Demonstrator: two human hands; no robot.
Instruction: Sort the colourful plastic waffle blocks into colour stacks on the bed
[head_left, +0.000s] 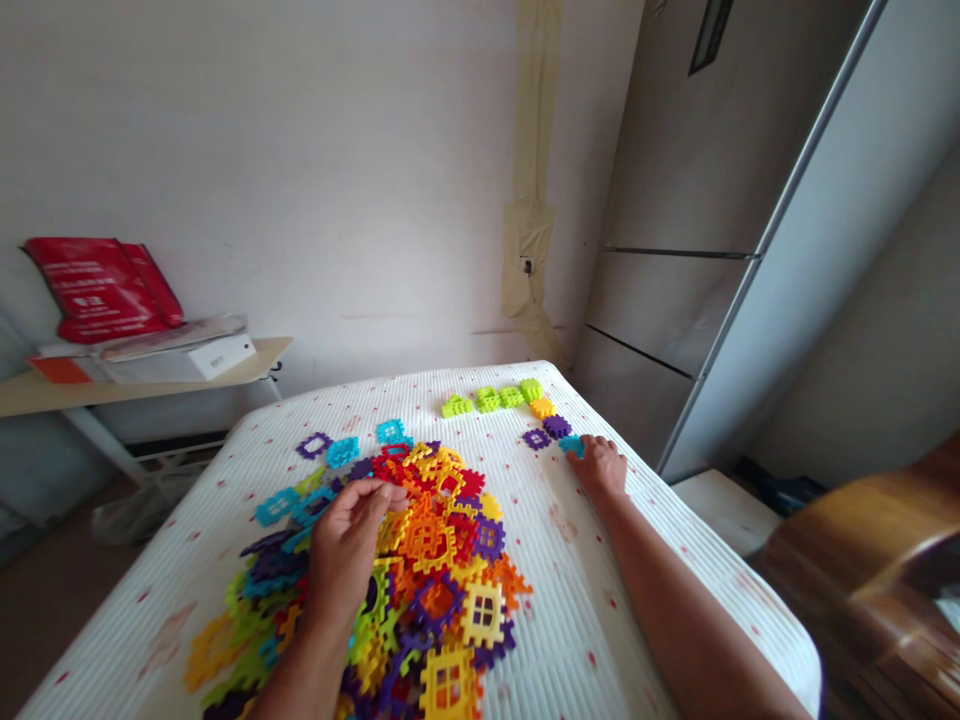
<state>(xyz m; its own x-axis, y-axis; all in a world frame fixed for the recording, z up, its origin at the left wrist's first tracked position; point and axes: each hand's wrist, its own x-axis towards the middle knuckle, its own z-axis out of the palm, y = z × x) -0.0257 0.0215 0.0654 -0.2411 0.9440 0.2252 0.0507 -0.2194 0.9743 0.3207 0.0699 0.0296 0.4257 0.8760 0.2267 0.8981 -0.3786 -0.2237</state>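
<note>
A heap of interlocking plastic tiles (427, 560) in yellow, orange, red, purple, blue and green lies on a white ridged bed cover (570, 560). My left hand (349, 545) hovers over the heap with its fingers curled together; nothing shows in them. My right hand (598, 465) rests far out by the bed's right edge, fingertips on a blue tile (572, 444). Beside that tile lie two purple tiles (547, 432) and an orange tile (542, 408). Further back stands a row of green tiles (495, 399).
A low shelf (142, 375) at the left holds a red bag (101, 288) and a white box (191, 357). A grey wardrobe (750, 250) stands on the right. A wooden surface (877, 560) sits at the lower right. Loose blue and purple tiles (341, 448) lie behind the heap.
</note>
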